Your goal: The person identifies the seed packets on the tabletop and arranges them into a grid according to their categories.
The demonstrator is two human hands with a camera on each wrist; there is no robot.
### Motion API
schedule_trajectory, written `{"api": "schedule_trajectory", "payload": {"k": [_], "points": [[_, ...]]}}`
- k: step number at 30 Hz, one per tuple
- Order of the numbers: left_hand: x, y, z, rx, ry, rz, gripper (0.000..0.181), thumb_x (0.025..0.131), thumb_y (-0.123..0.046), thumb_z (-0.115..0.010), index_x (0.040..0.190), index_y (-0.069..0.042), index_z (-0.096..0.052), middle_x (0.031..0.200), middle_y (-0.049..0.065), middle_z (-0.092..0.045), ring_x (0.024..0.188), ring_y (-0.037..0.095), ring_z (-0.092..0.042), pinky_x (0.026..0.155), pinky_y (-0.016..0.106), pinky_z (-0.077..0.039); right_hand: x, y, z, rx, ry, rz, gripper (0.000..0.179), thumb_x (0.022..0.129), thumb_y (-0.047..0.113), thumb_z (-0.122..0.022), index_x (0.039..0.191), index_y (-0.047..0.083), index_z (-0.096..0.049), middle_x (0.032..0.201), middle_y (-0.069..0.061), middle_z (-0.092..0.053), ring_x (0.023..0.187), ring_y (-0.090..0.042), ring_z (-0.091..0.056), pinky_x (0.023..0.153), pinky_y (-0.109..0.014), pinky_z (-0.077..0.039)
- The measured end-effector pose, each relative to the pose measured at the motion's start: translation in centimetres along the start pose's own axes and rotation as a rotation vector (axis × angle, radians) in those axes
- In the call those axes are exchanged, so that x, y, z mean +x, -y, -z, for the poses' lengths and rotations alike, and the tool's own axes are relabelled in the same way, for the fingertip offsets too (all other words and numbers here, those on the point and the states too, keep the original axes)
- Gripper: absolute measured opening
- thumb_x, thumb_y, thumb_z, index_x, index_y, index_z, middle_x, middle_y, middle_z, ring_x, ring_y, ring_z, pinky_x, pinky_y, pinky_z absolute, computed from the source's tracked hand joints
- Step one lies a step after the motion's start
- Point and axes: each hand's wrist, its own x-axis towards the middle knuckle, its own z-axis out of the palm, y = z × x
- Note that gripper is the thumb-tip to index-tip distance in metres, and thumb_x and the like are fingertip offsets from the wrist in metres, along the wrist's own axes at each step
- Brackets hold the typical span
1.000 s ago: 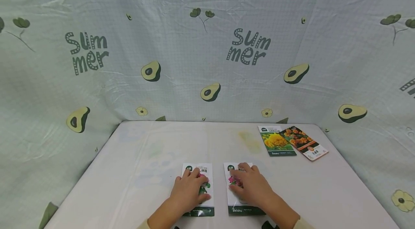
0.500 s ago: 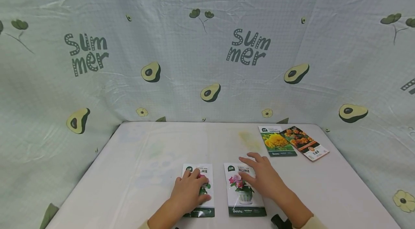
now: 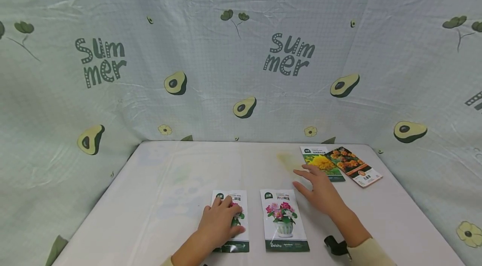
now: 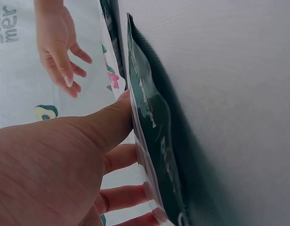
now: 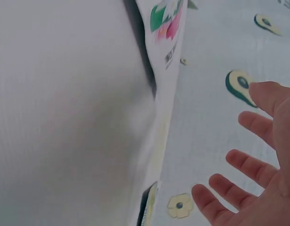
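Note:
Two white packets printed with pink flowers in a pot lie flat on the table, side by side in the head view. My left hand (image 3: 218, 224) rests on the left packet (image 3: 235, 246), covering much of its picture. In the left wrist view, the thumb and fingertips touch the face of this packet (image 4: 152, 108), whose green lower edge lifts slightly. My right hand (image 3: 320, 193) is right of the other pink-flower packet (image 3: 285, 220), fingers spread and holding nothing. Its fingertips overlap the lower part of a yellow-flower packet (image 3: 319, 159) in the head view.
An orange-flower packet (image 3: 354, 166) lies at the table's back right, overlapping the yellow-flower one. The white table (image 3: 180, 174) ends at a hanging cloth (image 3: 211, 61) printed with avocados and "summer". A small black device (image 3: 336, 246) sits by the right wrist.
My right hand has lifted off the right pink-flower packet and moved right and away toward the back packets, uncovering its picture. My left hand stays on its packet.

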Motion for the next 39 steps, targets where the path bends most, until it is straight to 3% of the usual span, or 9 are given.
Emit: {"api": "schedule_trajectory", "payload": {"k": [6, 18, 29, 39], "points": [[0.0, -0.1, 0.0, 0.001, -0.006, -0.002, 0.049, 0.081, -0.053, -0.081, 0.12, -0.025, -0.073, 0.12, 0.003, -0.06, 0.103, 0.024, -0.049, 0.077, 0.046, -0.045, 0.9, -1.7, 0.2, 0.009, -0.007, -0.035, 0.041, 0.098, 0.031, -0.071, 0.135, 0.014, -0.068, 0.152, -0.022, -0.048, 0.135, -0.047, -0.048, 0.105, -0.066, -0.042], [0.1, 0.0, 0.0, 0.005, -0.005, 0.002, 0.049, 0.081, -0.053, -0.081, 0.12, -0.026, -0.073, 0.121, 0.003, -0.06, 0.104, 0.025, -0.049, 0.077, 0.047, -0.044, 2.8, -5.1, 0.3, 0.046, -0.076, 0.027, 0.038, 0.097, 0.023, -0.072, 0.132, 0.007, -0.069, 0.152, -0.024, -0.045, 0.133, -0.051, -0.049, 0.103, -0.066, -0.044], [0.0, 0.1, -0.1, 0.009, -0.01, -0.003, 0.049, 0.081, -0.053, -0.081, 0.12, -0.026, -0.073, 0.119, 0.002, -0.06, 0.102, 0.024, -0.049, 0.076, 0.046, -0.043, 3.8, -7.3, 0.7, 0.036, -0.011, -0.069, 0.044, 0.101, 0.033, -0.065, 0.137, 0.008, -0.064, 0.159, -0.021, -0.038, 0.146, -0.051, -0.032, 0.111, -0.072, -0.03], [0.1, 0.0, -0.2, 0.014, -0.007, -0.002, 0.049, 0.081, -0.054, -0.081, 0.12, -0.026, -0.072, 0.121, 0.004, -0.06, 0.104, 0.026, -0.049, 0.078, 0.048, -0.045, 4.7, -9.2, 0.7, 0.052, 0.035, -0.12, 0.048, 0.102, 0.035, -0.064, 0.143, 0.01, -0.059, 0.16, -0.024, -0.034, 0.146, -0.055, -0.028, 0.111, -0.075, -0.027]]}}
